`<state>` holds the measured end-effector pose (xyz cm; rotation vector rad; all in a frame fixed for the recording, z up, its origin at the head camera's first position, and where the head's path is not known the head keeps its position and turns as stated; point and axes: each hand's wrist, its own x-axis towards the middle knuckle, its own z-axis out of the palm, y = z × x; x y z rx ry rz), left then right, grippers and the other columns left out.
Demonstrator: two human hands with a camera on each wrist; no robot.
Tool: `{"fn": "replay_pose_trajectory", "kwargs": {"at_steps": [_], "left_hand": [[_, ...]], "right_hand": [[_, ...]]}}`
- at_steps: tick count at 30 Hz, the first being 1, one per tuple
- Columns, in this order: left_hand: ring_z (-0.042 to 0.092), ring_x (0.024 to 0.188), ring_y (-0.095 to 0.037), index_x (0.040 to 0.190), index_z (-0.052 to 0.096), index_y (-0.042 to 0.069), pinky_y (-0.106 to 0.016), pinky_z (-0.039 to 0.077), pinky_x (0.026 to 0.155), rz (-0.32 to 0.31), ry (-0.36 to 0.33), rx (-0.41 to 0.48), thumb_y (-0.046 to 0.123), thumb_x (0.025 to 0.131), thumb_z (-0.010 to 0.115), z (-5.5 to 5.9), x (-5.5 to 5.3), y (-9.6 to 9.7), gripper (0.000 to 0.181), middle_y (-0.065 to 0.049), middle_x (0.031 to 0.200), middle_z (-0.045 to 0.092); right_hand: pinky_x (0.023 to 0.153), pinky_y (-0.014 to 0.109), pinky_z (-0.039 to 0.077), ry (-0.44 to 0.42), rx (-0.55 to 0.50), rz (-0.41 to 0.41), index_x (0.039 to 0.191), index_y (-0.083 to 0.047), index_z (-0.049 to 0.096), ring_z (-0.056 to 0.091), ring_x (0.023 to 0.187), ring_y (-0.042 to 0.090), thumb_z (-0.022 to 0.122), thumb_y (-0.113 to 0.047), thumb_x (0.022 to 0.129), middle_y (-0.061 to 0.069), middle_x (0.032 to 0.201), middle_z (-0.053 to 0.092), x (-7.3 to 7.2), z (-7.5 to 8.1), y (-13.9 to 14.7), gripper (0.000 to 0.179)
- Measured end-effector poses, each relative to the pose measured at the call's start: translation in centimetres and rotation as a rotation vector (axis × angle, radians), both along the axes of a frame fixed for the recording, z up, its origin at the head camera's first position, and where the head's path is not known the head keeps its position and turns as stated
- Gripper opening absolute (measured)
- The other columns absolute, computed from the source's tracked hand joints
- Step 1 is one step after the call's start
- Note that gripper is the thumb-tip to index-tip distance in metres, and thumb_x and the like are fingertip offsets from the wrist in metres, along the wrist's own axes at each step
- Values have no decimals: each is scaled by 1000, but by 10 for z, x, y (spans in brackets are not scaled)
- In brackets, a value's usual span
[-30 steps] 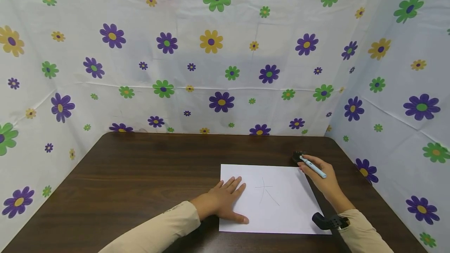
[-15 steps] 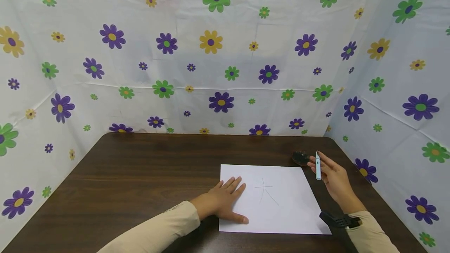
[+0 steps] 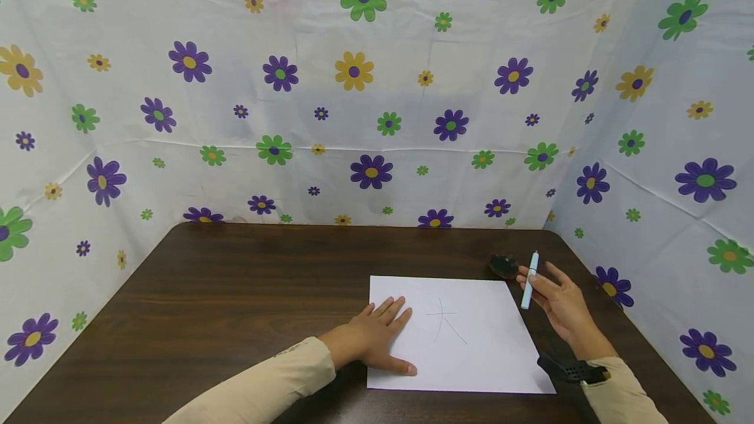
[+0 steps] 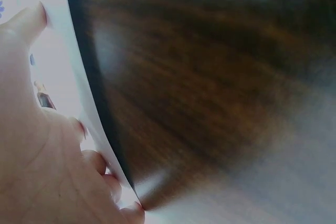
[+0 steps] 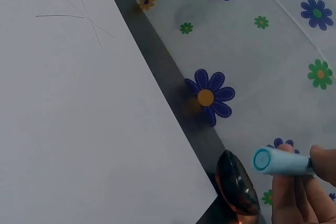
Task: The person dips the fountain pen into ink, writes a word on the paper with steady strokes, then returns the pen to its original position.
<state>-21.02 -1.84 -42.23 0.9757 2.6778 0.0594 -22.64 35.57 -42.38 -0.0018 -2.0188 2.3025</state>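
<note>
My left hand [image 3: 377, 339] rests flat on the left side of a white sheet of paper [image 3: 489, 352], fingers spread. Thin pen lines [image 3: 443, 313] cross on the sheet, with two slanting strokes below. Beyond the right edge, my right hand [image 3: 568, 313] pinches a light blue pen [image 3: 529, 283] between thumb and fingers, raised above the table. The pen stands steeply, its narrow end up. Beside its fingertips a dark spoon [image 3: 502, 265] lies at the sheet's far right corner; its bowl shows in the right wrist view, while the handle is mostly out of sight.
The dark wooden table [image 3: 235, 293] stretches to the left and behind the paper. A white cloth with flowers [image 3: 318, 84] hangs at the back and on both sides, near the right arm. A black strap [image 3: 574, 370] circles the right wrist.
My right hand has moved right, away from the spoon, uncovering its bowl. The pen has turned from slanting down to the right to standing steeply. My left hand has stayed put.
</note>
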Motion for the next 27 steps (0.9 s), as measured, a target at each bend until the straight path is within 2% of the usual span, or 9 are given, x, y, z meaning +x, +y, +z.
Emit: {"fn": "replay_pose_trajectory", "kwargs": {"at_steps": [3,5,8,12,15,19,22,24,27], "left_hand": [[9,148,-21,154,20,23,-46,16,117,-2,-2,0,79,77,51,0,0,0,101,-1,162,7],[9,148,-21,154,20,23,-46,16,117,-2,-2,1,79,77,51,0,0,0,101,-1,162,8],[9,148,-21,154,20,23,-46,16,117,-3,0,0,79,77,51,0,0,-1,101,-2,162,7],[8,148,-21,154,19,23,-46,16,117,-5,1,2,79,77,51,0,0,0,100,-1,162,7],[8,148,-21,154,20,23,-46,16,117,-4,-3,4,78,77,51,0,0,0,100,-1,162,7],[8,148,-20,154,19,23,-45,15,117,-2,-1,0,79,77,51,-2,0,0,101,0,162,6],[7,148,-20,155,19,24,-45,15,117,-2,1,-1,80,77,50,-2,0,0,101,0,162,6],[7,148,-20,155,18,24,-45,15,117,-2,0,-2,80,77,50,-2,0,0,101,0,162,6],[7,148,-20,155,19,24,-45,15,117,-3,-1,-1,79,77,50,-1,0,0,101,-1,162,6]], "right_hand": [[81,13,50,-45,25,-43,148,-1,28,68,97,4,59,-18,96,-16,104,69,-1,-4,1,63],[81,13,50,-80,38,-73,140,2,40,68,95,2,61,-21,95,-16,101,69,-2,-7,2,54],[80,13,50,-136,100,-108,143,-1,38,67,93,0,59,-24,96,-15,102,66,-5,-9,6,56],[95,28,46,-213,312,-175,148,4,27,62,92,-3,51,-29,100,7,124,56,-12,-14,11,64],[100,39,38,-269,430,-247,145,7,32,58,103,11,50,-30,100,23,138,43,-16,-19,13,61],[100,39,44,-304,486,-333,139,11,40,49,115,33,52,-24,99,30,138,40,-21,-25,12,54],[100,46,43,-310,532,-383,134,13,45,48,114,39,53,-22,98,33,135,43,-23,-27,10,51],[102,57,35,-313,566,-401,133,13,47,47,115,42,53,-24,98,35,134,44,-24,-27,8,51],[100,61,33,-325,607,-419,131,12,49,45,117,46,52,-25,98,35,133,46,-23,-25,5,50]]}}
